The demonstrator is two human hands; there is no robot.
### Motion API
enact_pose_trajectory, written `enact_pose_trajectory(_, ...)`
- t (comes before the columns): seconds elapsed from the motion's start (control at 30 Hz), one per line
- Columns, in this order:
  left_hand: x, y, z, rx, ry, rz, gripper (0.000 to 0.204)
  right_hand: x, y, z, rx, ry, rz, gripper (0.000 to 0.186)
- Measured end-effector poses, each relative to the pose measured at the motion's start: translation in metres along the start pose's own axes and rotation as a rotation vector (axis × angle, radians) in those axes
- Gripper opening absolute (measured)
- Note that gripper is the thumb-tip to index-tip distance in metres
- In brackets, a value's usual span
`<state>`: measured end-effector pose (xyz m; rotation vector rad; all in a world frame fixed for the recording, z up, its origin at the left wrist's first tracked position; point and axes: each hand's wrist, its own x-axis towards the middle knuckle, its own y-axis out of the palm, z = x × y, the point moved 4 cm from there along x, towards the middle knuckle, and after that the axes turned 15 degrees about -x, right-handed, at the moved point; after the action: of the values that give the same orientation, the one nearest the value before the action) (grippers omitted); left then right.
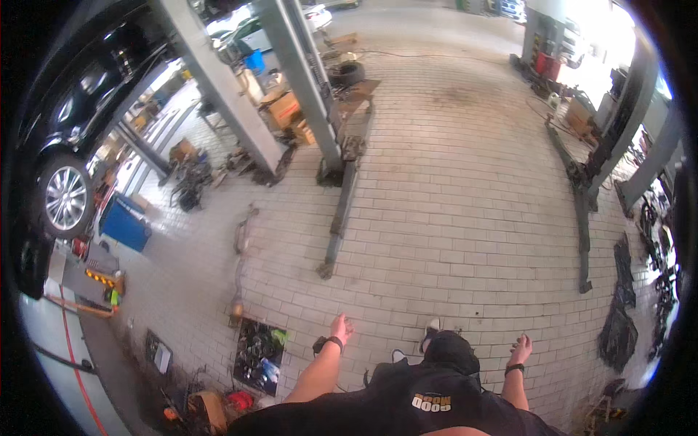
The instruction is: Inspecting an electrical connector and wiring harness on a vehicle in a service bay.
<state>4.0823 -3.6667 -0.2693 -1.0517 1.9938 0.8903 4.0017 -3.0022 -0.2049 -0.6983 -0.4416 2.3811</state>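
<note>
My left hand [342, 329] hangs in front of me over the tiled floor, with a dark band around the wrist. Its fingers are loosely bent and a little apart, and I see nothing in them. Out to the right, my right hand [519, 351] also hangs free above the tiles, wearing a dark wristband. Its fingers are slightly spread and nothing shows between them. Neither hand touches anything. Nearest to the left hand is a dark tray of mixed parts [258, 356] on the floor. One lift arm [342, 211] lies low ahead of it.
Grey lift posts [309, 80] rise ahead on the left, another post [618, 123] on the right. A raised black car [65, 109] fills the left edge. A long pipe [238, 269] lies on the floor. Black plastic pieces [618, 327] lie at right. A tire [347, 73] rests farther off.
</note>
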Motion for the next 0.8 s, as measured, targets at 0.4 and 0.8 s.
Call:
enact_pose_trajectory(0.4, 0.105, 0.073, -0.049, 0.02, -0.142, -0.189, 0.054, 0.11, 0.143, -0.027, 0.397, 0.641, 0.06, 0.062)
enact_pose_trajectory(0.8, 0.239, 0.301, -0.185, -0.104, -0.063, -0.227, 0.06, 0.296, 0.516, 0.417, 0.202, 0.115, 0.6, 0.056)
